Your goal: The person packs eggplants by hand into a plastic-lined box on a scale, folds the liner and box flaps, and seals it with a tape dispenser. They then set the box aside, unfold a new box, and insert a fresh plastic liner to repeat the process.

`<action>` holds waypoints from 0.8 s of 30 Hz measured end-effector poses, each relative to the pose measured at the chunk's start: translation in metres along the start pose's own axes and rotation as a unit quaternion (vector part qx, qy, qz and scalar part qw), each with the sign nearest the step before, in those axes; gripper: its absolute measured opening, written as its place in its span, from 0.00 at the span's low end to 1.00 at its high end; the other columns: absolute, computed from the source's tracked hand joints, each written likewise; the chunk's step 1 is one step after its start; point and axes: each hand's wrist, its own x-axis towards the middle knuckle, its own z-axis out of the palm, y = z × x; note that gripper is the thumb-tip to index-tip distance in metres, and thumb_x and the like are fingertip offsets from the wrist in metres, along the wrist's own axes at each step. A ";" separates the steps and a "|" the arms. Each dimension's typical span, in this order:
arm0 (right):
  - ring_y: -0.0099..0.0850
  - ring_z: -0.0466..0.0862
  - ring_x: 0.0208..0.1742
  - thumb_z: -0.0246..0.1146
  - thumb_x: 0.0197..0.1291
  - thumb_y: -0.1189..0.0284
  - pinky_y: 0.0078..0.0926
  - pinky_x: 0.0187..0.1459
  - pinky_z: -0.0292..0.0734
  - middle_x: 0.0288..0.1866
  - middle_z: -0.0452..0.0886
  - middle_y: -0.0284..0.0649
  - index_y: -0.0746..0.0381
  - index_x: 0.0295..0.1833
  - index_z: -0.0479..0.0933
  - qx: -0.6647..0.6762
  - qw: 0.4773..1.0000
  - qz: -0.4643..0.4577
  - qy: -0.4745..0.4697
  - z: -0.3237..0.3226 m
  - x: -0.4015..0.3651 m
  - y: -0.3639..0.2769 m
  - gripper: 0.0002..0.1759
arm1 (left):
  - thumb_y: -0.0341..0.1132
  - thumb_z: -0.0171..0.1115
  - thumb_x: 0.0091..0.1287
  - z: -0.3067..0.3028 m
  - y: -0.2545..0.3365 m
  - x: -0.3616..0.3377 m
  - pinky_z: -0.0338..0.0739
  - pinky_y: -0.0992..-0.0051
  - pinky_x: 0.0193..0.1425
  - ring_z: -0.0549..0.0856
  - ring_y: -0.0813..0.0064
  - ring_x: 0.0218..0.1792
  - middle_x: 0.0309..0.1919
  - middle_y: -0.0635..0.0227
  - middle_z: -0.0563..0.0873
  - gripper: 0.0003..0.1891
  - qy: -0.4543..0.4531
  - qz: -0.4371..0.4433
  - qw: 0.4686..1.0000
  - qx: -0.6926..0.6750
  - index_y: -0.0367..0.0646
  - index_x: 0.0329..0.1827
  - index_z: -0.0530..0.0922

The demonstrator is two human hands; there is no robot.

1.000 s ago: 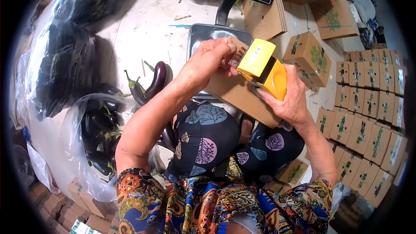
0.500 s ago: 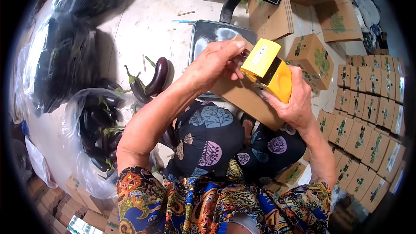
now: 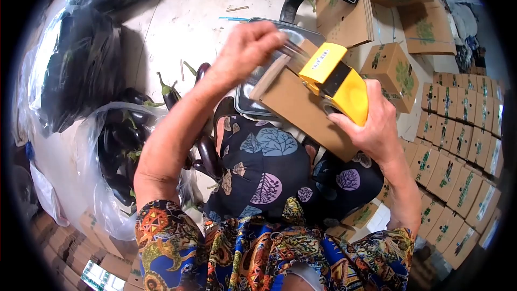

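Taping looks in hand: right hand [image 3: 371,124] wrapped round the yellow dispenser [image 3: 351,94], left hand [image 3: 245,51] pinching clear tape [image 3: 292,49] over the carton [image 3: 304,109] at the scale [image 3: 243,98]'s near-right corner — laying it probably calls for steady tension.

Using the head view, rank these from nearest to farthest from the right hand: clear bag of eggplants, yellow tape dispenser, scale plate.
From the right hand:
1. Yellow tape dispenser: held in it.
2. Scale plate: to its left, partly hidden by the cardboard carton.
3. Clear bag of eggplants: far left, beyond the left forearm.
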 end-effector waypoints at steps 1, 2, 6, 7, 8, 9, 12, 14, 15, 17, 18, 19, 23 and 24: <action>0.53 0.83 0.40 0.78 0.44 0.61 0.42 0.39 0.80 0.38 0.80 0.55 0.66 0.50 0.66 -0.007 1.000 0.009 -0.003 -0.001 -0.002 0.001 0.35 | 0.42 0.60 0.69 -0.014 -0.005 0.002 0.58 0.83 0.27 0.65 0.88 0.23 0.19 0.83 0.69 0.12 0.026 -0.006 1.000 0.005 0.46 0.29 0.78; 0.53 0.83 0.39 0.78 0.44 0.61 0.41 0.38 0.80 0.37 0.80 0.55 0.66 0.49 0.66 -0.024 1.000 0.012 -0.011 -0.003 -0.006 0.003 0.35 | 0.41 0.60 0.69 -0.028 -0.010 0.002 0.57 0.83 0.27 0.65 0.88 0.22 0.19 0.83 0.68 0.12 0.051 -0.013 0.999 0.010 0.45 0.29 0.78; 0.52 0.83 0.37 0.78 0.45 0.61 0.41 0.35 0.81 0.35 0.80 0.55 0.65 0.47 0.66 -0.072 0.997 0.002 -0.028 -0.008 -0.013 0.006 0.33 | 0.40 0.59 0.70 -0.060 -0.034 0.002 0.54 0.82 0.27 0.61 0.87 0.21 0.18 0.82 0.67 0.13 0.062 -0.034 0.997 -0.026 0.43 0.28 0.78; 0.52 0.83 0.36 0.78 0.45 0.61 0.41 0.35 0.81 0.35 0.80 0.54 0.65 0.47 0.66 -0.077 0.997 0.001 -0.032 -0.007 -0.012 0.005 0.33 | 0.40 0.59 0.71 -0.059 -0.042 0.002 0.54 0.81 0.26 0.61 0.87 0.21 0.18 0.82 0.67 0.13 0.062 -0.036 0.997 -0.032 0.43 0.28 0.77; 0.53 0.83 0.36 0.78 0.45 0.61 0.41 0.35 0.81 0.35 0.80 0.54 0.65 0.47 0.66 -0.081 0.996 -0.003 -0.036 -0.007 -0.008 0.005 0.33 | 0.40 0.59 0.71 -0.059 -0.049 0.003 0.53 0.81 0.26 0.60 0.87 0.21 0.18 0.82 0.67 0.13 0.065 -0.036 0.997 -0.038 0.44 0.28 0.77; 0.53 0.83 0.36 0.78 0.45 0.62 0.41 0.35 0.81 0.35 0.80 0.55 0.65 0.47 0.66 -0.088 0.995 0.002 -0.045 -0.007 -0.004 0.004 0.32 | 0.40 0.58 0.71 -0.058 -0.055 0.004 0.53 0.81 0.25 0.60 0.87 0.20 0.18 0.83 0.67 0.13 0.063 -0.030 0.997 -0.039 0.45 0.28 0.76; 0.53 0.84 0.37 0.77 0.45 0.63 0.42 0.35 0.81 0.35 0.81 0.55 0.65 0.47 0.66 -0.100 0.992 0.022 -0.068 -0.005 0.001 -0.003 0.32 | 0.40 0.58 0.72 -0.052 -0.086 0.009 0.53 0.82 0.25 0.61 0.88 0.20 0.18 0.83 0.67 0.13 0.063 -0.056 0.996 -0.035 0.46 0.28 0.76; 0.53 0.84 0.37 0.77 0.45 0.63 0.43 0.35 0.81 0.35 0.81 0.55 0.65 0.47 0.66 -0.102 0.992 0.028 -0.073 -0.002 0.005 -0.005 0.32 | 0.40 0.57 0.73 -0.042 -0.106 0.011 0.55 0.82 0.25 0.62 0.88 0.21 0.19 0.83 0.68 0.13 0.088 -0.076 0.993 -0.004 0.46 0.28 0.77; 0.53 0.84 0.37 0.77 0.45 0.64 0.43 0.35 0.81 0.35 0.81 0.55 0.65 0.47 0.66 -0.109 0.990 0.029 -0.080 -0.002 0.007 -0.007 0.31 | 0.40 0.57 0.73 -0.035 -0.120 0.013 0.60 0.81 0.26 0.65 0.86 0.22 0.19 0.82 0.70 0.13 0.086 -0.043 0.995 0.034 0.44 0.29 0.78; 0.53 0.84 0.37 0.77 0.45 0.64 0.45 0.35 0.80 0.35 0.81 0.55 0.65 0.46 0.66 -0.126 0.987 0.027 -0.093 -0.003 0.011 -0.010 0.30 | 0.39 0.57 0.71 -0.020 -0.144 0.014 0.70 0.74 0.32 0.75 0.75 0.24 0.22 0.69 0.77 0.14 0.076 0.009 0.992 0.103 0.39 0.31 0.79; 0.53 0.84 0.37 0.77 0.45 0.64 0.45 0.36 0.80 0.35 0.81 0.54 0.65 0.46 0.66 -0.129 0.987 0.030 -0.095 -0.004 0.012 -0.012 0.30 | 0.39 0.58 0.70 -0.010 -0.150 0.012 0.76 0.68 0.36 0.82 0.66 0.26 0.23 0.58 0.83 0.14 0.063 0.029 0.989 0.134 0.37 0.31 0.79; 0.53 0.83 0.37 0.77 0.45 0.64 0.45 0.36 0.80 0.35 0.81 0.54 0.64 0.46 0.66 -0.132 0.986 0.033 -0.097 -0.004 0.013 -0.012 0.30 | 0.40 0.56 0.70 0.003 -0.148 0.011 0.77 0.61 0.37 0.83 0.53 0.28 0.26 0.49 0.82 0.14 0.067 0.053 0.977 0.196 0.39 0.31 0.80; 0.54 0.83 0.37 0.76 0.45 0.64 0.45 0.36 0.79 0.36 0.81 0.53 0.64 0.46 0.66 -0.125 0.984 0.063 -0.113 -0.001 0.017 -0.011 0.30 | 0.40 0.50 0.74 0.020 -0.148 0.018 0.78 0.58 0.38 0.85 0.51 0.33 0.27 0.53 0.84 0.13 0.007 0.064 0.950 0.304 0.40 0.39 0.79; 0.54 0.83 0.37 0.76 0.45 0.64 0.45 0.36 0.79 0.35 0.81 0.53 0.64 0.46 0.66 -0.123 0.984 0.066 -0.114 -0.001 0.019 -0.012 0.30 | 0.40 0.50 0.74 0.020 -0.148 0.018 0.78 0.57 0.38 0.85 0.50 0.33 0.27 0.52 0.83 0.13 -0.004 0.060 0.948 0.313 0.40 0.39 0.78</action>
